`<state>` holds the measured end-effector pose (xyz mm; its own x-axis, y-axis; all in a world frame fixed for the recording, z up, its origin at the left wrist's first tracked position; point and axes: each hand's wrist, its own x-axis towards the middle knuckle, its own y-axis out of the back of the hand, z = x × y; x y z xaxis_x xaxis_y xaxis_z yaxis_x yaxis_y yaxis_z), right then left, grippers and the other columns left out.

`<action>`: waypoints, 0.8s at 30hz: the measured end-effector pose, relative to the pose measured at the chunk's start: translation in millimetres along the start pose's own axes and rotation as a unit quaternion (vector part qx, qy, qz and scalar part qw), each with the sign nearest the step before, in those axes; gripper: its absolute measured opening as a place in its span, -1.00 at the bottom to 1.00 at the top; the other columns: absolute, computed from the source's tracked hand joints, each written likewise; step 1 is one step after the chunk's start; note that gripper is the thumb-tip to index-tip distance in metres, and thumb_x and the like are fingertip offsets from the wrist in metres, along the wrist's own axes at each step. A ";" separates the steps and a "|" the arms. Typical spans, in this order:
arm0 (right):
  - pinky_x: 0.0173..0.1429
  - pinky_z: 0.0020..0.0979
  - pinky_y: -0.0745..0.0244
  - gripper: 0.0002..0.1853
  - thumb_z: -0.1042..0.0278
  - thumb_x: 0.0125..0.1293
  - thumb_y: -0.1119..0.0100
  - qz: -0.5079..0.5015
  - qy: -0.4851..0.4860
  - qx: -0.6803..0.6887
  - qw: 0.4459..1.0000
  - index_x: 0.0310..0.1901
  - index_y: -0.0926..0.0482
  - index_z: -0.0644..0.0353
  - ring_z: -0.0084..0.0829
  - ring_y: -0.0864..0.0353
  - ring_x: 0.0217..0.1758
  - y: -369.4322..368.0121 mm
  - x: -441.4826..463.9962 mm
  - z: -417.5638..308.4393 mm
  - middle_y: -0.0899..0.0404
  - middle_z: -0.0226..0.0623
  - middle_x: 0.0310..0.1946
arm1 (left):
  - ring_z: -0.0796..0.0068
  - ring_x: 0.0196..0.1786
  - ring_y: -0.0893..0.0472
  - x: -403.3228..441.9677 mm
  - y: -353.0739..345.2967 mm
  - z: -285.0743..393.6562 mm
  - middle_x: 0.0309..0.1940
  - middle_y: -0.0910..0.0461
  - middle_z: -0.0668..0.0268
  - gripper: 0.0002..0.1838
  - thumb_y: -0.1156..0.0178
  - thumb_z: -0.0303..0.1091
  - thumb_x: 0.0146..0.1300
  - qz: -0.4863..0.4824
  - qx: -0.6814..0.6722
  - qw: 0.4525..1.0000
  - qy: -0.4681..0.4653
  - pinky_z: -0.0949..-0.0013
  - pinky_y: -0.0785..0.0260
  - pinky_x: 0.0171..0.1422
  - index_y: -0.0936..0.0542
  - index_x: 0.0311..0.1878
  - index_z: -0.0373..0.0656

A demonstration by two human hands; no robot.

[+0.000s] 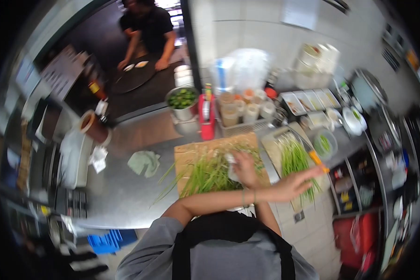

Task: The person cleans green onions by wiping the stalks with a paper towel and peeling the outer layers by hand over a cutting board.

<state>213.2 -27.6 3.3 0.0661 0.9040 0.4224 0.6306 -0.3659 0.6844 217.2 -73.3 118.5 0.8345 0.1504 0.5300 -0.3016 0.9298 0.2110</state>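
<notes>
My left arm crosses over my right. My left hand (296,184), fingers stretched out and empty, is over the right-hand cutting board (271,144), near the orange handle of a knife (315,157). Under and beside it lies a bundle of green stalks (294,161). My right hand (243,169) is over the wooden board (186,156), its fingers closed around something whitish that blur keeps me from making out. Long green stalks with pale root ends (203,175) are spread loosely across that board.
A green cloth (143,163) lies on the steel counter (116,196). Behind the boards stand a pot of greens (182,103), a red device (206,119) and a basket of bottles (247,128). A tray of ingredients (310,101) is back right. Another person (149,28) works beyond the opening.
</notes>
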 end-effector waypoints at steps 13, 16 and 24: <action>-0.21 -0.59 -0.31 -0.95 0.60 0.12 -0.14 0.114 -0.105 0.261 0.953 -0.35 -0.52 0.33 -0.61 -0.41 -0.35 44.5 22.8 -53.3 -0.49 -0.39 -0.47 | 0.07 -0.21 -0.55 -146.5 96.6 -12.8 -0.32 -0.57 0.05 -0.71 -0.16 -0.50 0.05 0.399 0.112 0.898 0.145 0.22 -0.35 -0.12 -0.53 -0.10 -0.27; -0.20 -0.54 -0.32 -0.96 0.61 0.11 -0.14 0.160 -0.082 0.190 0.965 -0.37 -0.51 0.35 -0.56 -0.40 -0.35 49.5 35.3 -58.8 -0.48 -0.33 -0.46 | 0.09 -0.29 -0.55 -160.2 109.2 -35.1 -0.34 -0.57 0.08 -0.76 -0.24 -0.39 0.02 0.385 0.246 0.881 0.121 0.28 -0.34 -0.19 -0.57 -0.21 -0.23; -0.22 -0.59 -0.34 -0.95 0.58 0.13 -0.15 0.179 -0.105 0.123 0.970 -0.36 -0.53 0.35 -0.64 -0.41 -0.38 64.2 36.0 -27.3 -0.51 -0.43 -0.48 | 0.25 -0.28 -0.56 -202.5 105.4 -67.3 -0.34 -0.57 0.12 -0.64 -0.36 -0.28 -0.08 0.301 0.138 0.898 0.291 0.34 -0.38 -0.16 -0.55 -0.21 -0.25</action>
<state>235.0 -24.6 78.7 0.4551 0.7628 0.4594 0.7014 -0.6249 0.3427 47.4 16.8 -21.9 0.5582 0.8218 0.1142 -0.8138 0.5154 0.2686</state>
